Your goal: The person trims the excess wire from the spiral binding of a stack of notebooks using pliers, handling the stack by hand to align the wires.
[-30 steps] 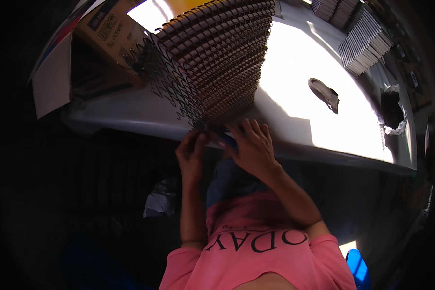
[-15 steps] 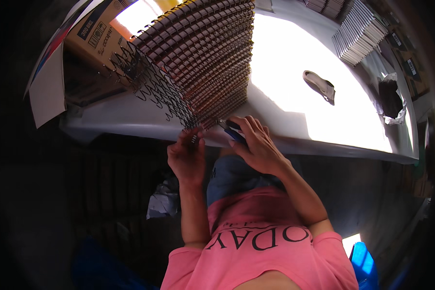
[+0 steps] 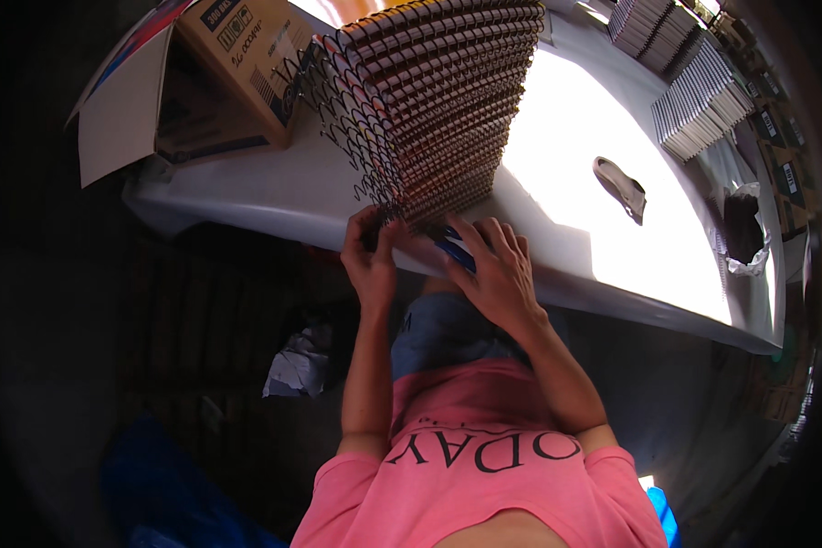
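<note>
A tall stack of spiral-bound notebooks (image 3: 447, 100) stands on the white-covered table, with loose dark wire coil ends (image 3: 361, 137) sticking out along its left side. My left hand (image 3: 372, 260) is closed at the stack's lower left corner, thumb and fingers pinching the end of a spiral wire low in the stack. In my right hand (image 3: 502, 279) is a pair of blue-handled pliers (image 3: 457, 251). Their dark jaws point left toward the bottom notebooks and the left fingertips; the tips are hard to make out against the wires.
An open cardboard box (image 3: 237, 73) lies left of the stack. On the sunlit table (image 3: 557, 164) sits a pale, curved, shoe-like object (image 3: 621, 190). More notebook stacks (image 3: 703, 100) stand at the far right, near a white bag with a dark opening (image 3: 744, 228). Crumpled paper (image 3: 300, 363) lies below the table.
The view has shifted, so the stack and box appear farther right. Both hands stay at the stack's lower corner; the right hand and pliers have turned slightly.
</note>
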### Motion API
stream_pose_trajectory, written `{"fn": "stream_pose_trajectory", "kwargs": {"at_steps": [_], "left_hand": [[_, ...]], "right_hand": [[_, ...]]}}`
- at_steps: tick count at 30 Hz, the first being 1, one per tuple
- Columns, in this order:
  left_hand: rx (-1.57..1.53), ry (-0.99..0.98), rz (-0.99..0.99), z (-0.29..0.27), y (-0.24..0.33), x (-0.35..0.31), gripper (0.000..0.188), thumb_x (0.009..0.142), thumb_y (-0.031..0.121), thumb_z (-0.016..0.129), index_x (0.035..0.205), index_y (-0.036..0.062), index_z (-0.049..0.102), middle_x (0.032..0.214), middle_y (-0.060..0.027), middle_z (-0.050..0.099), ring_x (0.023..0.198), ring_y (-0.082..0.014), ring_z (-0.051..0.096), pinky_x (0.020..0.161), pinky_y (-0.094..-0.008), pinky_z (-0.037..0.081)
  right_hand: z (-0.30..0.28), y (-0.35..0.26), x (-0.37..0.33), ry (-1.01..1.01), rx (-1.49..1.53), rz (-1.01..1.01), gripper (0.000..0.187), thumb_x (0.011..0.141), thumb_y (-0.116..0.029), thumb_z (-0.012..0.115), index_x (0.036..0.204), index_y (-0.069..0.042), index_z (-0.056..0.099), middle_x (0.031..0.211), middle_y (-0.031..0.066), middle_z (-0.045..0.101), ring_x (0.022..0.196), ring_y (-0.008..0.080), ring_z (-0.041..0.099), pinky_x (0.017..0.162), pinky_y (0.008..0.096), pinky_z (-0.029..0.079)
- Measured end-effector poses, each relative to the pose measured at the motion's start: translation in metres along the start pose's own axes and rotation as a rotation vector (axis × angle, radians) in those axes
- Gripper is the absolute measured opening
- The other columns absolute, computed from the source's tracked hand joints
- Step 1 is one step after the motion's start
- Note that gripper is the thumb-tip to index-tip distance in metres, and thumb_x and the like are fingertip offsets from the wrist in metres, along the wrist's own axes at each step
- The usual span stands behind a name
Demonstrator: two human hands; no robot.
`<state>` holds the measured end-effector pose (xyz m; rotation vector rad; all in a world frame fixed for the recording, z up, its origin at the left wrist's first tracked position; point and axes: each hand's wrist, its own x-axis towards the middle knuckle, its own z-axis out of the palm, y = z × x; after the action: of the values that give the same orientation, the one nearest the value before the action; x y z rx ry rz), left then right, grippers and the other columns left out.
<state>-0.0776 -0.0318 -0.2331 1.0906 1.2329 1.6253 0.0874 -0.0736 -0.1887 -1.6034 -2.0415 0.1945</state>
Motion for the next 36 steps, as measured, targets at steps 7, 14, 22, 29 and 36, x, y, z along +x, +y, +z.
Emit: {"fn": "stream_pose_trajectory", "kwargs": {"at_steps": [7,14,22,29,36], "left_hand": [[-0.099,0.009,0.038,-0.001,-0.003,-0.003,0.024,0.088,0.002,0.061,0.11,-0.0015,0.053,0.097,-0.0058,0.059,0.094,-0.0127,0.055,0.086,-0.0249,0.042],[-0.113,-0.029,0.028,-0.003,-0.006,-0.006,0.022,0.09,0.007,0.062,0.108,-0.0006,0.052,0.096,-0.0044,0.059,0.089,-0.0106,0.054,0.082,-0.0234,0.042],[-0.051,-0.025,-0.008,-0.004,-0.007,-0.009,0.026,0.09,0.014,0.063,0.109,0.0008,0.051,0.094,-0.0047,0.058,0.084,-0.0105,0.055,0.069,-0.0231,0.046],[-0.102,-0.057,-0.028,-0.003,0.005,-0.016,0.024,0.092,0.014,0.061,0.109,0.0016,0.05,0.092,-0.0061,0.061,0.079,-0.0107,0.057,0.064,-0.0227,0.048],[-0.147,-0.084,-0.081,-0.003,0.005,-0.016,0.023,0.092,0.012,0.061,0.108,0.0006,0.049,0.091,-0.0059,0.061,0.079,-0.0103,0.055,0.074,-0.0234,0.045]], "right_hand": [[0.005,-0.009,0.008,0.089,-0.082,-0.022,0.05,0.078,-0.032,0.067,0.122,-0.012,0.055,0.104,0.012,0.051,0.1,0.0286,0.051,0.088,0.0422,0.038],[0.008,-0.017,0.016,0.05,-0.087,-0.001,0.035,0.078,-0.03,0.067,0.104,-0.009,0.057,0.091,0.0105,0.057,0.088,0.0285,0.058,0.076,0.0427,0.045],[0.01,-0.003,0.01,-0.015,-0.026,0.065,0.034,0.076,-0.028,0.069,0.102,-0.009,0.057,0.089,0.0088,0.059,0.087,0.0272,0.06,0.077,0.0407,0.045],[0.002,-0.008,0.012,0.186,-0.056,-0.014,0.038,0.076,-0.03,0.07,0.107,-0.011,0.058,0.095,0.0085,0.058,0.092,0.0255,0.057,0.083,0.0406,0.039],[0.009,-0.014,0.018,0.04,0.034,0.044,0.037,0.077,-0.029,0.068,0.108,-0.012,0.057,0.09,0.0097,0.059,0.086,0.0286,0.06,0.075,0.0428,0.044]]}}
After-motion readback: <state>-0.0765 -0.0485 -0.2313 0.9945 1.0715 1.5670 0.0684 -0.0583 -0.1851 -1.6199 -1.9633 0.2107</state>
